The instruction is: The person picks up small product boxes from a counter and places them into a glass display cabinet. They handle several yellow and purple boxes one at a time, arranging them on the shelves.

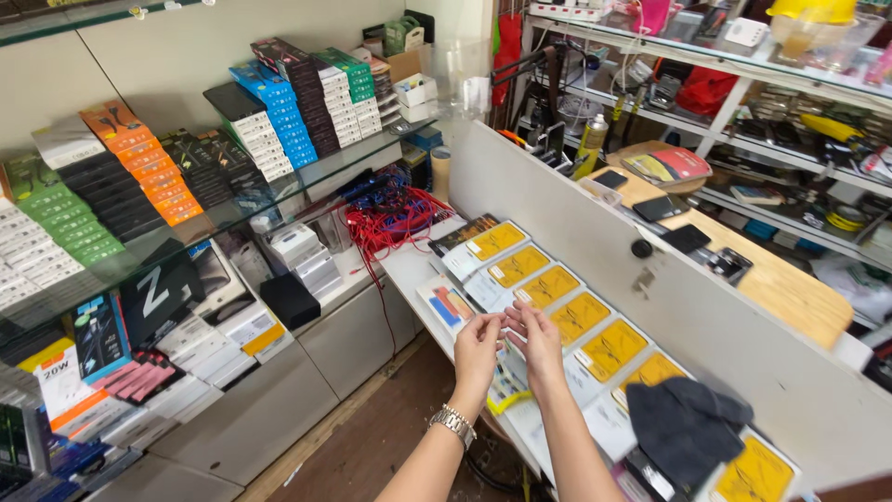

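Fingertips of the left hand (478,346) and right hand (536,336) meet over something too small to identify, pinched together above the white counter (409,265). Handling appears under way; any next move calls for fine grip. Yellow packets (580,318) run toward 2 o'clock; a dark cloth (686,423) lies at 4 o'clock.

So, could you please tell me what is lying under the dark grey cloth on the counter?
The dark grey cloth lies over the row of yellow packets, with one packet's edge showing beside it. Whatever sits directly beneath its middle is covered and cannot be seen.
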